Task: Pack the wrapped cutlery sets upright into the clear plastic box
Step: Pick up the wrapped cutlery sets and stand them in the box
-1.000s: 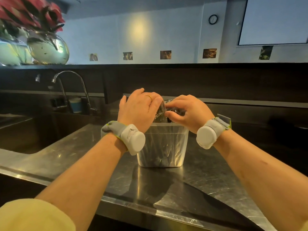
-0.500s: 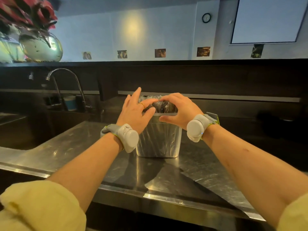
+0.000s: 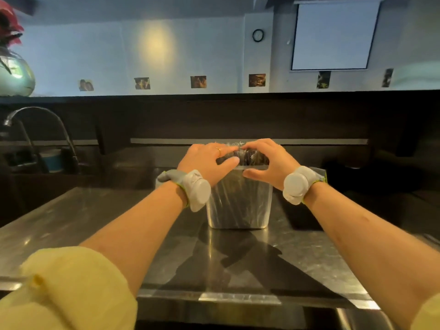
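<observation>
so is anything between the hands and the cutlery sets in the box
Nothing visible. The left hand and right hand lie directly over the tops of the wrapped cutlery sets, which stand in the clear plastic box.

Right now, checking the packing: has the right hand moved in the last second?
Yes, downward: the right hand had its thumb above the box rim; now it lies below, at the front wall.

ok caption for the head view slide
Left hand and right hand rest on wrapped cutlery sets standing in a clear plastic box.
</observation>
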{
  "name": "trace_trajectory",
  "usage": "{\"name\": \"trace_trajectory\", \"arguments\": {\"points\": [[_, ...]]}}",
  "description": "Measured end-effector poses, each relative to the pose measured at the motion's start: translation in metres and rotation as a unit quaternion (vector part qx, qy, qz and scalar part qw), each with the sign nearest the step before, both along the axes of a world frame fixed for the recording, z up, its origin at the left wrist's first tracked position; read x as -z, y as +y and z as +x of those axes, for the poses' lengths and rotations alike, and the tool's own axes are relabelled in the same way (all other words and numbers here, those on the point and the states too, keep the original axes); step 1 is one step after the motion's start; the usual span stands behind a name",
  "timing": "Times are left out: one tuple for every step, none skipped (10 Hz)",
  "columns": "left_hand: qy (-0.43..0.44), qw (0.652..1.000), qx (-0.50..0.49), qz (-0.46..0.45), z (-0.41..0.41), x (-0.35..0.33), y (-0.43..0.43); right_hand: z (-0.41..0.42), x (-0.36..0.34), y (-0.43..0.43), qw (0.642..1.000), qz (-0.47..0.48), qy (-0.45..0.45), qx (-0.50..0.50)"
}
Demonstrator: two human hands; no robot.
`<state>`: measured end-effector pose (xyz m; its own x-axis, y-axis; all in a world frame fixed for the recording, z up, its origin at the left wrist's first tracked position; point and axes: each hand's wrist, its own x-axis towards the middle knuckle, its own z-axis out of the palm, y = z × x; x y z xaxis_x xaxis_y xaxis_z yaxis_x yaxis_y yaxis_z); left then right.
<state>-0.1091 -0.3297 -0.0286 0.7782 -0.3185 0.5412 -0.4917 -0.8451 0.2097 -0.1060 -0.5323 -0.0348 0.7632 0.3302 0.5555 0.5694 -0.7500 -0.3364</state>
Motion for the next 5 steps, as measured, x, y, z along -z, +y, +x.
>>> {"name": "trace_trajectory", "arguments": {"points": [[0.060, 0.996, -0.039, -0.056, 0.010, -0.037, 0.001, 0.014, -0.011, 0.003, 0.991, 0.106, 0.070, -0.035], [0.065, 0.994, -0.045, -0.080, 0.027, -0.056, -0.002, 0.025, -0.030, 0.002, 0.974, 0.184, 0.131, -0.009], [0.108, 0.992, -0.042, -0.044, 0.062, -0.065, -0.010, 0.061, -0.056, 0.003, 0.968, 0.137, 0.201, 0.057], [0.194, 0.978, -0.020, -0.079, 0.090, -0.067, -0.018, 0.084, -0.068, 0.006, 0.956, 0.114, 0.251, 0.098], [0.251, 0.961, -0.018, -0.113, 0.094, -0.078, -0.018, 0.082, -0.081, 0.009, 0.941, 0.043, 0.312, 0.127]]}}
